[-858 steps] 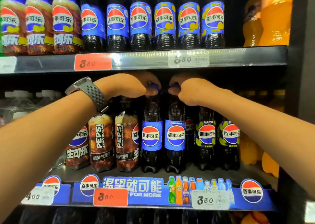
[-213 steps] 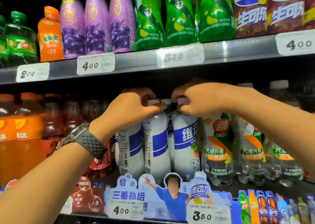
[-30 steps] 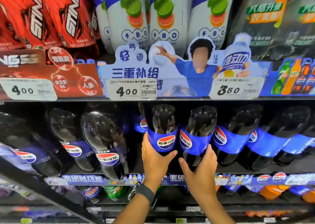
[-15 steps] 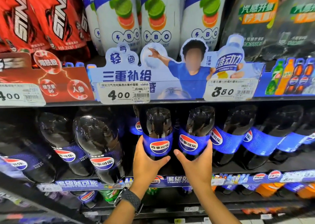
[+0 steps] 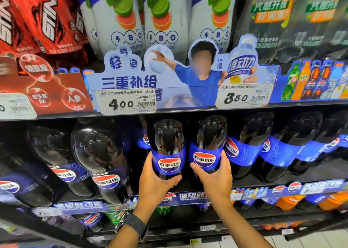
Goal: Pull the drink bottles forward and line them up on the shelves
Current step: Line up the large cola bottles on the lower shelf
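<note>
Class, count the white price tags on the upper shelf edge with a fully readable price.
2. One tag reads 400, below the white bottles; the other tag reads 360, further right. A third at the left edge is cut off.

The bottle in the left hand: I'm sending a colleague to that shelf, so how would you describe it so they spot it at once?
Find the 4.00 price tag on the shelf edge under the white lime-and-grapefruit bottles. On the shelf just below stands a row of big dark cola bottles with blue labels. The bottle sits below and slightly right of the tag, gripped low by the left hand with the watch; its right neighbour is in the right hand.
</note>
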